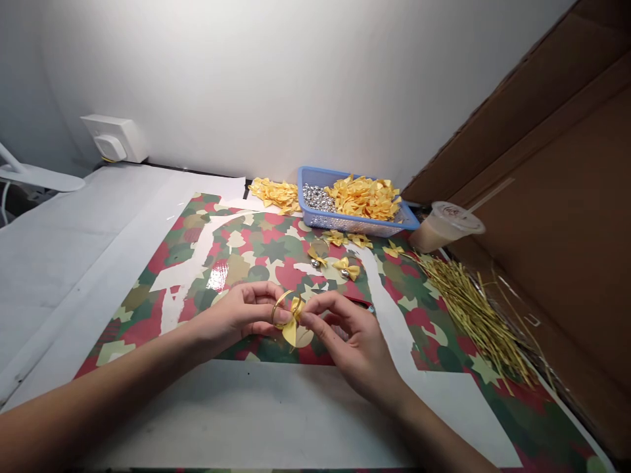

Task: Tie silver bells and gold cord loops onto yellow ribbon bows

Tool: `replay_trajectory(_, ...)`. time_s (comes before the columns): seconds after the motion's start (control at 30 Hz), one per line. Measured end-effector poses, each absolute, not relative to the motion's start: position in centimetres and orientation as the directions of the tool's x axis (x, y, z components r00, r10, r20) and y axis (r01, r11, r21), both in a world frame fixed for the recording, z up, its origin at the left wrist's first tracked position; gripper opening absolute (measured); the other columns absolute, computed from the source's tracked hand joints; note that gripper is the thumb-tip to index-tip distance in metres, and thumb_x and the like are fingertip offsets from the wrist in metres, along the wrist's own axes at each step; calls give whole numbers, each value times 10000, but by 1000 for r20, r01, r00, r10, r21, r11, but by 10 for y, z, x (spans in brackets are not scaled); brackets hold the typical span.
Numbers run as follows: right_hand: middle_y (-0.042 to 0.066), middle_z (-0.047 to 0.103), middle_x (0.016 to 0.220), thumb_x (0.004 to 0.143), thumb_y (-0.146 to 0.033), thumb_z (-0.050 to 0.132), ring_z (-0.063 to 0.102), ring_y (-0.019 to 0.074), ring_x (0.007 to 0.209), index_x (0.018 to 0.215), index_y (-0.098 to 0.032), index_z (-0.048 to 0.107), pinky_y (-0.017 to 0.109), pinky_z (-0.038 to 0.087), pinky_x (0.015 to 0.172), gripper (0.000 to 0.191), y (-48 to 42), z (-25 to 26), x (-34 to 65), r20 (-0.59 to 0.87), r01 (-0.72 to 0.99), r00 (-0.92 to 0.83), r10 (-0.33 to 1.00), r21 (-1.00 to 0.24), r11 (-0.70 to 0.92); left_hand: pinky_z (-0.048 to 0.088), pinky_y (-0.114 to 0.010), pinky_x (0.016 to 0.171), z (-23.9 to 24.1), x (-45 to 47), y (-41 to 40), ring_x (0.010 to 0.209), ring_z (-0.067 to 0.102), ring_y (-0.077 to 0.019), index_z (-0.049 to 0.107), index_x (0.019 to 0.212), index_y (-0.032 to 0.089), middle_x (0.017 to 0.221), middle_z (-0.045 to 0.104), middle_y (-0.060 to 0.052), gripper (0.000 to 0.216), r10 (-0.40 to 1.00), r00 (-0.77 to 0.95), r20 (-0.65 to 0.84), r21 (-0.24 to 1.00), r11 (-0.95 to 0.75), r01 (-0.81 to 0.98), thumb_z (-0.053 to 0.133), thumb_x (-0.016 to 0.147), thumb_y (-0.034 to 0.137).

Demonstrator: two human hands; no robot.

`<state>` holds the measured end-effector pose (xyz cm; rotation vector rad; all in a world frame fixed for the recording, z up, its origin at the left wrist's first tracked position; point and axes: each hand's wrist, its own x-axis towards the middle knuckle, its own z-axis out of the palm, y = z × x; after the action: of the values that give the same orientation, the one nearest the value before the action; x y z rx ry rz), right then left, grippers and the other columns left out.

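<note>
Gripping one yellow bow [290, 334] between left hand [256, 310] and right hand [352, 335], at lower center of the head view, with gold ring [274, 310] against left thumb. Cannot tell whether right fingertips also pinch the ring's end.

Laid beneath: patterned paper [276, 251] in red, green and tan, torn white in places, with white sheet [246, 414] across the bottom of the frame. Rising behind: pale wall [271, 85], with white socket [118, 138] at upper left; brown cardboard [557, 197] at right.

Reaching in from lower left and lower right, forearms bare. Meeting above the paper, both thumbs turned inward, fingers curled, fingertips almost together.

Counted on the paper: five loose bows, two with bells [345, 273] near frame center, three more just below and right of one blue basket [345, 224]. Heaped in that basket: bells and many bows, too many to count. Also one bow pile [276, 194] just left of it, one lidded cup [446, 226] to the right, and one bundle of gold ties [478, 315], uncountable, at right.
</note>
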<state>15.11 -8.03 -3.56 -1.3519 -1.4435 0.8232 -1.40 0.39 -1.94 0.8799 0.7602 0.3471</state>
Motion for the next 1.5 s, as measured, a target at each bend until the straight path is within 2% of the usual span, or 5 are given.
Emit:
replay_trajectory(0.23,22,559,810,840,-134,603,551,132,697,922,-197,613,251,470,572,104,-79,-27,155,656,660,52,753,-589,467,480,-219,570,-22,-14,7,607,594,-105,544,650,152,649,613,22,325,652,622,-434,834,551,5,839,529,215)
replay_trajectory(0.47,37,610,782,891,-150,537,589,137,686,965,-187,644,243,484,574,136,-72,-9,164,572,661,-239,785,-496,563,462,-194,566,-24,-16,4,579,562,-74,492,662,158,599,569,51,331,662,653,-368,861,508,-30,811,593,206)
replay_trajectory(0.77,29,660,676,922,-170,458,531,128,572,746,-192,648,244,388,492,259,-60,5,163,459,742,-571,681,-68,667,432,-189,542,-20,-15,-1,536,511,-62,393,610,180,559,561,62,344,715,623,-315,913,409,-8,734,603,131)
replay_trajectory(1.07,64,684,837,871,-22,492,628,160,776,942,-191,574,299,529,691,200,-69,-16,159,691,580,-308,654,-408,705,418,-197,545,-16,-16,-4,556,516,-71,355,611,190,582,569,66,386,705,630,-325,900,435,-23,733,577,121)
replay_trajectory(1.5,37,687,823,881,-72,496,650,165,756,932,-222,607,303,549,654,193,-80,-24,149,607,391,-3,794,-730,560,360,-210,511,-15,-14,-7,508,449,-56,305,574,193,585,569,43,400,724,633,-273,928,372,-24,703,600,162)
